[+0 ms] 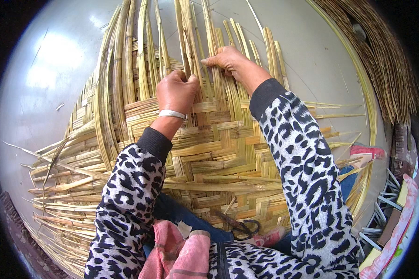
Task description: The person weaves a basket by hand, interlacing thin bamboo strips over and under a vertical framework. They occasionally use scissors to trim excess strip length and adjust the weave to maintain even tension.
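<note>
A large mat of flattened, straw-coloured reed strips (209, 158) spreads over the floor in front of me, woven over and under in wide bands. My left hand (177, 93) is closed in a fist round upright reed strips (186, 39) near the mat's far edge. To its right, my right hand (233, 65) grips another bunch of strips (210, 32), thumb pointing left, fingers curled out of sight behind it. More long strips (121, 69) stand away from the weave left of my hands. A pair of dark-handled scissors (239, 227) lies on the mat near my lap.
Bundled brown stalks (381, 60) lie at the far right on the grey tiled floor (312, 60). Loose strip ends stick out on both sides. A pink shoe (368, 152) shows at right, a pink cloth (177, 251) on my lap, and a metal rack (381, 209) at lower right.
</note>
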The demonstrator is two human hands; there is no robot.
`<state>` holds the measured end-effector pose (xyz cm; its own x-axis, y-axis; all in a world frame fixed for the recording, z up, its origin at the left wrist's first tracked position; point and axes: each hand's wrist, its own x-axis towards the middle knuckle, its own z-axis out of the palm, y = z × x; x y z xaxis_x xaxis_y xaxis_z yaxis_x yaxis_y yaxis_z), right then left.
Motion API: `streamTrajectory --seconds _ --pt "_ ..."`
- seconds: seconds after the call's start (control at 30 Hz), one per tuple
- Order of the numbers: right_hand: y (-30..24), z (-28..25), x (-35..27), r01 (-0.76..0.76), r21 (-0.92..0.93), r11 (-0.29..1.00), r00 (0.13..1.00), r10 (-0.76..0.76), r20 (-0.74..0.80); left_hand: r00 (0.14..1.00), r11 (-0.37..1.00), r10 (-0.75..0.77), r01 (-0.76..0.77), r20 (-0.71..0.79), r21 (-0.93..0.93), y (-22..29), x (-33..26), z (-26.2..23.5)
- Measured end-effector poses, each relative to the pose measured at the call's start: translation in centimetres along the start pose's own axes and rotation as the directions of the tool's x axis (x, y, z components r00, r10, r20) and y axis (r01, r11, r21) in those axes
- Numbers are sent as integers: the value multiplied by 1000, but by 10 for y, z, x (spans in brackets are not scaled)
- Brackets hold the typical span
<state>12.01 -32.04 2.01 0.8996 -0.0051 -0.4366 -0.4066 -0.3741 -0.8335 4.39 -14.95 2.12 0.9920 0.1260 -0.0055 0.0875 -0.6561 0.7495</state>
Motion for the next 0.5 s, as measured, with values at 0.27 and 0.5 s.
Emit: streamTrajectory --seconds 0.27,0.5 --pt "1 11 17 -19 -140 990 1000 19 -4 999 998 -42 43 23 -55 3 -1 -1" --pt "10 -18 -30 65 488 870 953 -200 229 977 992 67 -44 201 -115 -9 6 0"
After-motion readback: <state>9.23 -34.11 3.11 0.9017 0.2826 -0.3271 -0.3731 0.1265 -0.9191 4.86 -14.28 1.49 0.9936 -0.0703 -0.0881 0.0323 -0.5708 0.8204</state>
